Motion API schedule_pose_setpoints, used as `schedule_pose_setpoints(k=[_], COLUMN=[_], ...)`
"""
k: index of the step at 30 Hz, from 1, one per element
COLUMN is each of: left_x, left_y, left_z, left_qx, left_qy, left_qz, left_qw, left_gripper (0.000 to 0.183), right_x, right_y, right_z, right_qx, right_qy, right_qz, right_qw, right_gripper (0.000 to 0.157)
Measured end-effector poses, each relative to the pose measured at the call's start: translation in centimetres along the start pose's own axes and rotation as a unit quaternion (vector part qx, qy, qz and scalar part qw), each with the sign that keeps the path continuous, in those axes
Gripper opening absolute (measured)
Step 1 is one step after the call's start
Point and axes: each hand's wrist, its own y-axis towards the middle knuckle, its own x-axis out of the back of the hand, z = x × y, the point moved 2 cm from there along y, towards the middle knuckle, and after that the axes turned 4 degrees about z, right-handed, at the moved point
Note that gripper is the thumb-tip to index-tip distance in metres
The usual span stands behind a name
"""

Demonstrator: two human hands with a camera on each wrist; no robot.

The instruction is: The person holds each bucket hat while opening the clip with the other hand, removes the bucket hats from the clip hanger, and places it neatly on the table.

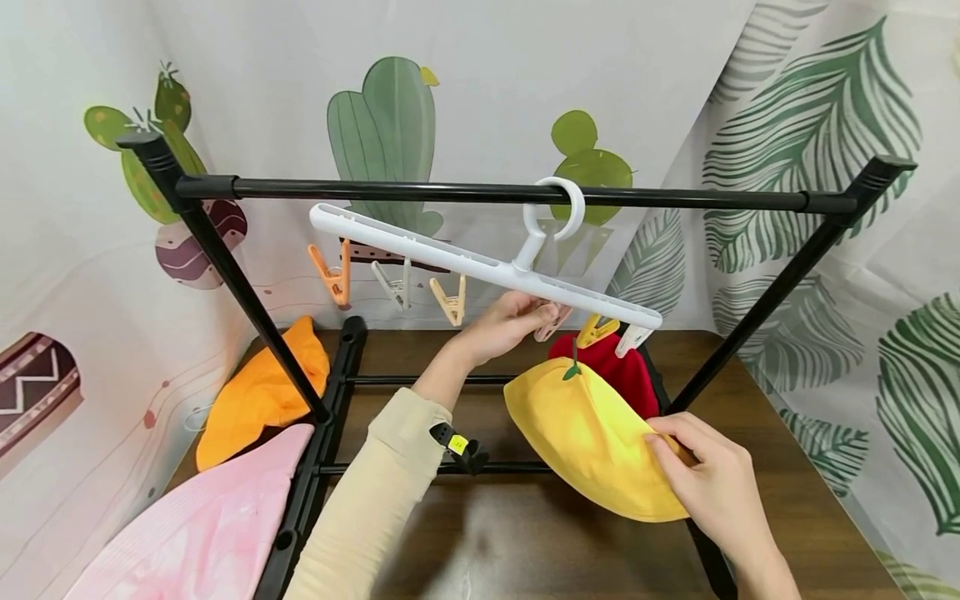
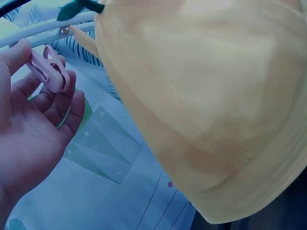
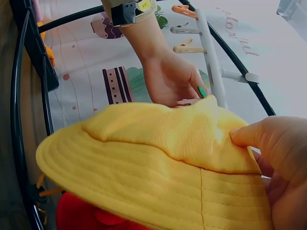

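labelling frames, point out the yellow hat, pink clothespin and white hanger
yellow hat (image 3: 153, 167), right wrist view, on its brim
pink clothespin (image 2: 47, 73), left wrist view, on its body
white hanger (image 1: 480, 263), head view, on its bar

Right fingers (image 1: 692, 435) pinch a yellow hat (image 1: 592, 429) — left fingers (image 1: 537, 318) seemingly hold a pink clothespin (image 1: 552, 325), partly hidden.

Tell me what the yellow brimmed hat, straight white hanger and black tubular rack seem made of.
Yellow brimmed hat: soft, matte cloth, judging by its creases, fine ribbing and stitched brim; fibre unclear.
Straight white hanger: probably smooth plastic, with a soft sheen and slotted bar.
Black tubular rack: likely coated metal, from its thin, glossy tubes, though plastic is possible.
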Motion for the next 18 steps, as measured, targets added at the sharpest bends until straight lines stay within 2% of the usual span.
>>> schedule_pose_setpoints(k=[7,12,18], left_x=[-0.3,-0.4,-0.5], left_y=[0.1,0.0,0.0], left_z=[0.0,0.0,0.0], left_qx=[0.04,0.063,0.065], left_qy=[0.011,0.019,0.026], left_qz=[-0.022,-0.034,-0.037], left_qw=[0.9989,0.9972,0.9969], left_gripper=[0.016,0.021,0.021], right_x=[1.4,2.3,3.8], right_y=[0.0,0.1,0.2], right_z=[0.1,-0.1,-0.6], right_qx=[-0.027,-0.015,-0.016], right_qy=[0.008,0.017,0.035], right_qz=[0.015,0.002,-0.01], right_qw=[0.999,1.0,0.999], right_gripper=[0.029,0.03,0.03])
